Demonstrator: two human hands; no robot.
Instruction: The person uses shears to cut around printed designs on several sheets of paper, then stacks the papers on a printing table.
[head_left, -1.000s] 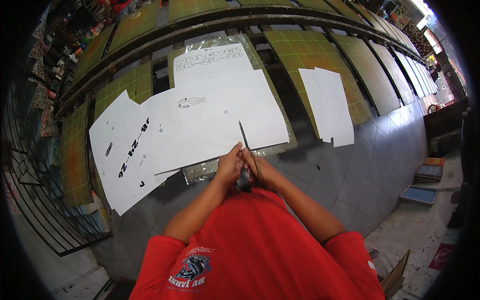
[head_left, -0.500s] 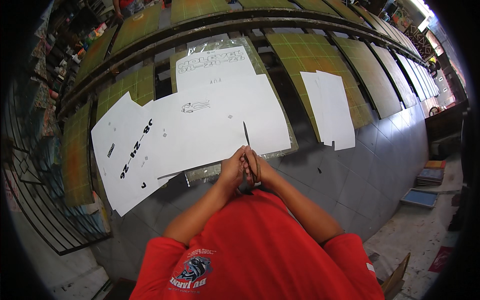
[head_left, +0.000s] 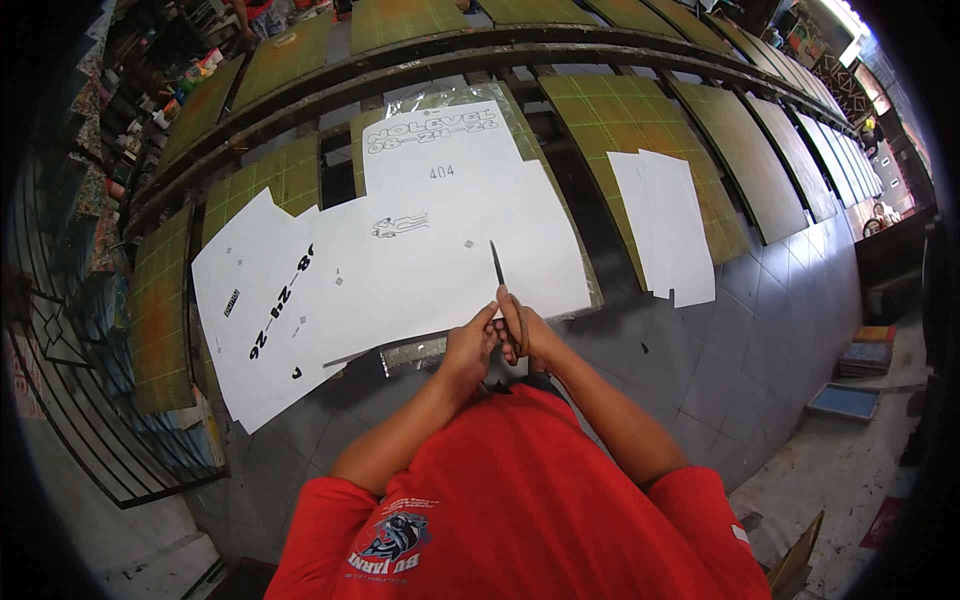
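Note:
My right hand (head_left: 532, 328) is closed round the brown handles of a pair of scissors (head_left: 497, 264). Their dark blade points away from me over a large white paper sheet (head_left: 460, 285), and only one blade shows. Close beside the handles is my left hand (head_left: 470, 348), its fingers bent together at the sheet's near edge; what they pinch is hidden. The sheet bears printed outlines and small marks. Under its left side lies another white printed sheet (head_left: 260, 310), angled and hanging past the board. Clear plastic (head_left: 395, 357) sticks out below the large sheet.
Narrow white paper pieces (head_left: 670, 225) lie on a green board (head_left: 620, 110) to the right. More boards line dark rails (head_left: 400, 68) across the back. A black metal rack (head_left: 95, 420) stands at left. Blue-framed panel (head_left: 845, 400) and stacked items (head_left: 868, 350) sit at right on the floor.
The view has shifted slightly, so papers and boards appear a little lower and to the right. My hands have drawn slightly apart at the scissors, which remain in my right hand.

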